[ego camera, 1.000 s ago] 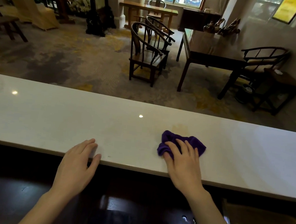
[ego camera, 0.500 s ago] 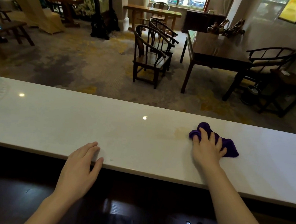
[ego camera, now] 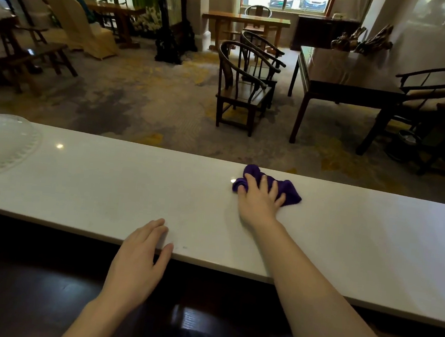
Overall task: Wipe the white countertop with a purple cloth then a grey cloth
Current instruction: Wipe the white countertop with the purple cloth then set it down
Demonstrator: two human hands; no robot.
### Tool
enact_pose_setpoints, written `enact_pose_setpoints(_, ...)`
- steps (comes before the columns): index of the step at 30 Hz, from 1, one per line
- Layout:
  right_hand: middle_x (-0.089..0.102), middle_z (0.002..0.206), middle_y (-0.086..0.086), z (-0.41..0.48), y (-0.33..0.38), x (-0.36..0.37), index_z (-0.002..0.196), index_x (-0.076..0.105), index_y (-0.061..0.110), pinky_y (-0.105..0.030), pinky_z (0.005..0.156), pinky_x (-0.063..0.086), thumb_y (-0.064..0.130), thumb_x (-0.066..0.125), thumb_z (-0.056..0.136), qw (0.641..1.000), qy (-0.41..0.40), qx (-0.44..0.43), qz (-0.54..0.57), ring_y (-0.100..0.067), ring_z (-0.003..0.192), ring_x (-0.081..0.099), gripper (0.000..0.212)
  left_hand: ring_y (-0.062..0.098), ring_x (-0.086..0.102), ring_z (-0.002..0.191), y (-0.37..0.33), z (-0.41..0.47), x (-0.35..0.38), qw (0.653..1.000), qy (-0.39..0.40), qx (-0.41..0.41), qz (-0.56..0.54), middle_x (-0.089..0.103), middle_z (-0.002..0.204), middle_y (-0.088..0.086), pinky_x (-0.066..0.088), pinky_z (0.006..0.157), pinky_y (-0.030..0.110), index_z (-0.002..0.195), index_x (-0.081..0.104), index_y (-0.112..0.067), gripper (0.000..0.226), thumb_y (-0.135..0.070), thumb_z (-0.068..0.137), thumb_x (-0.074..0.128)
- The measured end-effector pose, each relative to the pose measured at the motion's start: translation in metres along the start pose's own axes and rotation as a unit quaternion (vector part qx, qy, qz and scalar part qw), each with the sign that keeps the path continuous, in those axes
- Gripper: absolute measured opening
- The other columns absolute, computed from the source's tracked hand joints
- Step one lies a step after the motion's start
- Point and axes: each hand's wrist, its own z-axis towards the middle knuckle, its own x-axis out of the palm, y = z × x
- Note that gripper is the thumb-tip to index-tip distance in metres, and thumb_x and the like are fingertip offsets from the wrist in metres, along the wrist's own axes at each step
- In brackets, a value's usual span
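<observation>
A: Head view, only one. Where's the task's thing?

B: Crumpled purple microfibre cloth lies on the long white stone countertop, close to its far edge, right of centre. The right hand is flat on top of it, palm down, fingers spread over the cloth. It's a press, not a pinch; nothing is wrapped in a fist.

A: Which way does the cloth lie from the grip?

B: Under and beyond the fingers. It sticks out at the far-left, by the thumb side, and further out to the right past the little finger. Heel of the hand sits on bare counter, nearer the person.

A: Long axis?

B: Roughly left-right, along the counter's length, tilted a bit: left end farther, right end nearer. It's bunched, so there's no real pointing end; the right tail is the longer bit.

A: Other hand?

B: Left hand is open, empty, fingers resting on the near edge of the counter, well apart from the cloth. The right hand is the near one, obviously.

A: The move coming?

B: My guess is a sideways stroke along the counter, since unwiped surface runs both ways. A white scalloped-rim dish sits at the far left and would block a long leftward pass. No grey cloth in view.
</observation>
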Motion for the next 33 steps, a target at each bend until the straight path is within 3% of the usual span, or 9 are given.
enact_pose_setpoints(5,0.014,0.169,-0.006,-0.005,0.043,0.022,0.154,0.027,0.036,-0.061,0.120,-0.007,0.046,0.029,0.106,0.992,0.053,-0.111,0.008,-0.037,0.154,-0.001,0.049,0.015,0.049,0.131,0.001,0.000,0.000,1.000,-0.004,0.002,-0.013,0.054,0.143,-0.004,0.037,0.110,0.031,0.126,0.061,-0.016,0.038,-0.033,0.091,0.059)
enact_pose_setpoints(9,0.018,0.168,-0.004,-0.019,0.069,0.036,0.151,0.034,0.036,-0.060,0.120,-0.006,0.043,0.033,0.105,0.975,0.091,-0.203,0.017,-0.035,0.154,0.003,0.046,0.013,0.049,0.132,0.005,0.000,-0.001,0.995,-0.018,-0.040,-0.087,0.049,0.145,-0.006,0.037,0.107,0.027,0.136,0.047,-0.019,0.045,-0.028,0.093,0.056)
enact_pose_setpoints(13,0.019,0.168,-0.003,-0.036,0.076,0.043,0.148,0.037,0.039,-0.062,0.120,-0.006,0.044,0.035,0.103,0.957,0.119,-0.262,0.020,-0.034,0.154,0.002,0.045,0.011,0.052,0.129,0.008,0.001,-0.001,0.986,-0.036,-0.075,-0.144,0.048,0.145,-0.003,0.041,0.100,0.028,0.142,0.033,-0.019,0.051,-0.016,0.094,0.050)
enact_pose_setpoints(19,0.024,0.167,-0.001,-0.083,0.063,0.047,0.146,0.041,0.038,-0.060,0.122,0.000,0.044,0.037,0.102,0.933,0.120,-0.339,0.003,-0.032,0.154,0.008,0.044,0.021,0.055,0.123,0.011,0.000,0.003,0.985,-0.038,-0.089,-0.143,0.050,0.144,0.003,0.039,0.090,0.027,0.141,0.029,-0.018,0.057,-0.004,0.089,0.050)
enact_pose_setpoints(26,0.027,0.165,0.003,-0.124,0.019,0.028,0.145,0.039,0.040,-0.052,0.125,0.002,0.044,0.036,0.103,0.925,0.095,-0.368,-0.010,-0.024,0.154,0.011,0.042,0.027,0.052,0.126,0.014,-0.001,0.003,0.992,-0.020,-0.076,-0.096,0.048,0.142,0.009,0.036,0.099,0.027,0.139,0.041,-0.007,0.055,0.003,0.086,0.051)
enact_pose_setpoints(33,0.027,0.165,0.011,-0.136,-0.058,-0.010,0.144,0.040,0.044,-0.044,0.126,0.003,0.044,0.038,0.104,0.955,0.058,-0.290,-0.018,-0.014,0.154,0.011,0.040,0.027,0.050,0.129,0.009,-0.002,0.000,0.997,-0.006,-0.051,-0.060,0.045,0.145,0.007,0.041,0.102,0.037,0.136,0.049,-0.009,0.052,0.002,0.086,0.049)
